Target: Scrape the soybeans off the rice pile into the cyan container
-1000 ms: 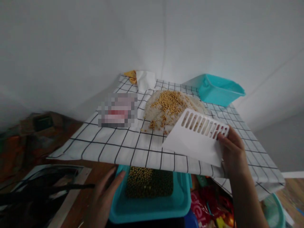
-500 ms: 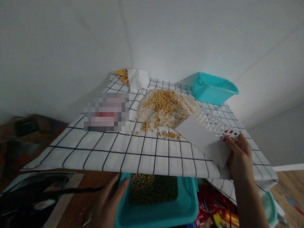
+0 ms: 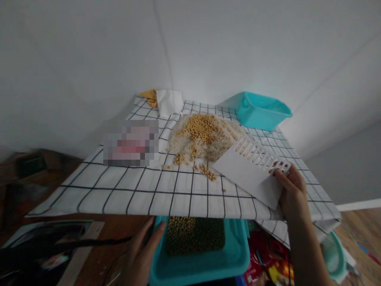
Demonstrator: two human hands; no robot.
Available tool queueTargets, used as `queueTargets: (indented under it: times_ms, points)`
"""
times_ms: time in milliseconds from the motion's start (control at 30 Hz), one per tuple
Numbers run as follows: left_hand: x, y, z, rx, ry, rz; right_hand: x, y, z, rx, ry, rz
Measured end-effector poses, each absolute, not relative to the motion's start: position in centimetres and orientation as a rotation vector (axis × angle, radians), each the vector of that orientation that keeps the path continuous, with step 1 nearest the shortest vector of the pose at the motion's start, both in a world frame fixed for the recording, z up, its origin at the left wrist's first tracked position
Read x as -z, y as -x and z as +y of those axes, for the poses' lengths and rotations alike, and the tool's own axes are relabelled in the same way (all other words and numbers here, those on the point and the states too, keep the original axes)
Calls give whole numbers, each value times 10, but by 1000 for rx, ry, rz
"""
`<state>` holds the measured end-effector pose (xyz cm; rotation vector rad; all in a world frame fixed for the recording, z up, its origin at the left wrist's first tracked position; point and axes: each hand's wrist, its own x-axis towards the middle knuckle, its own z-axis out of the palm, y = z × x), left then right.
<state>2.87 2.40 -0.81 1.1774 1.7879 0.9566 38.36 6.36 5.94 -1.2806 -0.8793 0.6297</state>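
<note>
Right hand [image 3: 291, 194]: fingers grasp the white, slotted plastic scraper [image 3: 247, 172] at one end, leaving its wide edge unobstructed. Left hand [image 3: 142, 248]: fingers clasp the teal rectangular plastic tub [image 3: 199, 271], apparently steadying it.

A dim view, but probably a home: checked tablecloth [image 3: 125, 194], pale wall [image 3: 190, 47], wood-look floor [image 3: 363, 234].

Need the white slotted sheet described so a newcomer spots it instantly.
Find the black-checked white tablecloth, then the pale heap topped with yellow beans. At its near right side, the right hand holds the slotted sheet. Flat and white, its row of slots sets it apart from the turquoise bin behind.
</note>
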Motion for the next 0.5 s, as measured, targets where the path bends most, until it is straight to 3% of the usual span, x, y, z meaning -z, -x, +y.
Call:
queueTargets:
  times_ms: [500]
  points:
    - [9,-27,25,-906,-1030,1793,-64,-382,59,-448,1239,-745]
